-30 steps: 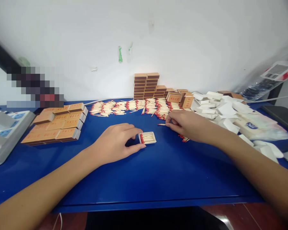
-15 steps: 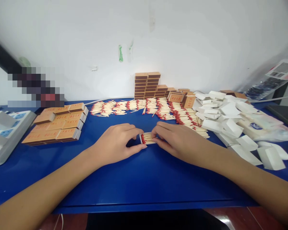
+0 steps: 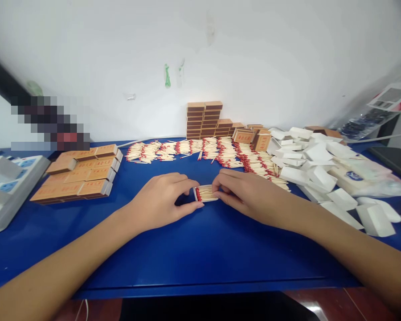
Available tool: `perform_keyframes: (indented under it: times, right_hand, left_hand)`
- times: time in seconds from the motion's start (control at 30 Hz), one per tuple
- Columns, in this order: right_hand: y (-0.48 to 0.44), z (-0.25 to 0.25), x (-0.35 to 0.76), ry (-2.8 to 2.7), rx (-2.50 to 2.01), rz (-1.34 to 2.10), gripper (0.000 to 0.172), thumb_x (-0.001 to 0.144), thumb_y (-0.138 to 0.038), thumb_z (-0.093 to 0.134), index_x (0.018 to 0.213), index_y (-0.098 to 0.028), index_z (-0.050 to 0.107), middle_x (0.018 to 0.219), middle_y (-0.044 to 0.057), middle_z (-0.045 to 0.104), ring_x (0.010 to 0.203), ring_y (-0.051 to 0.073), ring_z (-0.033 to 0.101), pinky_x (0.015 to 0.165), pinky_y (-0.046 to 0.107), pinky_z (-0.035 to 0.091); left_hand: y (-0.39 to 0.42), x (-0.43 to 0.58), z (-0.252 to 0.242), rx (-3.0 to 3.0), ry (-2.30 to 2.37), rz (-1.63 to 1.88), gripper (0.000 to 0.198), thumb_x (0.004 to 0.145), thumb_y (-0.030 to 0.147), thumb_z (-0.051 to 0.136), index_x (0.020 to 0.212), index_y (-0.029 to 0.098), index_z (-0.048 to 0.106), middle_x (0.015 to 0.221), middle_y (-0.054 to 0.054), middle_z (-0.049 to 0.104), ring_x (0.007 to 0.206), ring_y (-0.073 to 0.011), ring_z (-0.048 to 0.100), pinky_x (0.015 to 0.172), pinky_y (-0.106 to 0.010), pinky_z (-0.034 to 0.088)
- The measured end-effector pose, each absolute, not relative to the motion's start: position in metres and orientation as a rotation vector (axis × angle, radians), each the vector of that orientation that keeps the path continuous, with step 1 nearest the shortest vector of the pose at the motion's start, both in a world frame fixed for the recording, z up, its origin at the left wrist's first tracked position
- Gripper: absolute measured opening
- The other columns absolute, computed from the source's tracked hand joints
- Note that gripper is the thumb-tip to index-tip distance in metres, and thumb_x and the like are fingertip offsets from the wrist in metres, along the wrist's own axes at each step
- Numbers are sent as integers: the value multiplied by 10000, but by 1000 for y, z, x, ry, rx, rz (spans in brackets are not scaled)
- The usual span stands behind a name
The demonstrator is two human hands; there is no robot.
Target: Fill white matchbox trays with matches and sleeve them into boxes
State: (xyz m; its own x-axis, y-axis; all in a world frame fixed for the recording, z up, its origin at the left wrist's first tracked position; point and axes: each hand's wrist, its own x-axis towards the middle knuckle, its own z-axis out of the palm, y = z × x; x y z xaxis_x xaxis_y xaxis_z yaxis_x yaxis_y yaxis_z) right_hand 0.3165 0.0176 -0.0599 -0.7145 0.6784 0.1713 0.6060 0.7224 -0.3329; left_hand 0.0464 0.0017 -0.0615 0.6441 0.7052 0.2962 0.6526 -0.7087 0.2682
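A small white matchbox tray (image 3: pixel 195 193) rests on the blue table in front of me, filled with red-headed matches (image 3: pixel 206 193) whose heads point left. My left hand (image 3: pixel 162 200) grips the tray's left end, thumb on the near side and fingers on the far side. At the right end, my right hand (image 3: pixel 242 191) is closed, thumb and forefinger at the tray and the tail ends of the matches. Its fingertips hide that end. Behind both hands spreads a long row of loose matches (image 3: pixel 227 154).
Printed matchboxes (image 3: pixel 83 174) are stacked on the left beside a grey-white power strip (image 3: pixel 23 191). More matchboxes (image 3: pixel 203 119) stand against the wall. White empty trays (image 3: pixel 321 178) are heaped at right, near a tissue pack (image 3: pixel 354 176). The blue table's (image 3: pixel 200 258) front edge lies nearest me.
My right fingers have shifted very slightly right, showing a little more of the matches. My left hand keeps its hold on the tray, which stays in place.
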Motion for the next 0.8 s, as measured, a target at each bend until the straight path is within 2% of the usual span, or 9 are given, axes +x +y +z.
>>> perform_keyframes:
  times: [0.23,0.43,0.67,0.8]
  right_hand:
    - [56,-59,350,-2544,-1211,76,129,1027,-293,568,999,-225,674,945,83,698,815,236,652,713,345,447]
    - [76,-65,366,-2567,-1305,128,159,1011,-270,555,907,-222,666,913,86,682,783,227,641,669,330,438]
    - [73,-66,362,-2573,-1355,141,146,1025,-297,537,967,-227,650,945,81,700,786,219,633,662,328,423]
    - [74,-66,363,-2577,-1347,146,174,1023,-303,524,923,-221,642,921,89,705,765,215,624,649,326,431]
  left_hand:
    - [0,47,-60,2712,1139,571,296,1002,386,777,1235,205,770,927,-24,741,842,-191,710,758,-303,534]
    - [-2,45,-59,2723,1144,569,304,1010,401,759,1244,208,768,937,-33,749,848,-193,715,761,-299,540]
    - [-2,45,-58,2708,1144,566,314,997,379,779,1256,203,770,935,-25,745,834,-189,711,746,-301,534]
    - [-3,45,-57,2710,1148,561,307,1002,386,768,1250,205,769,939,-30,750,837,-190,714,740,-296,532]
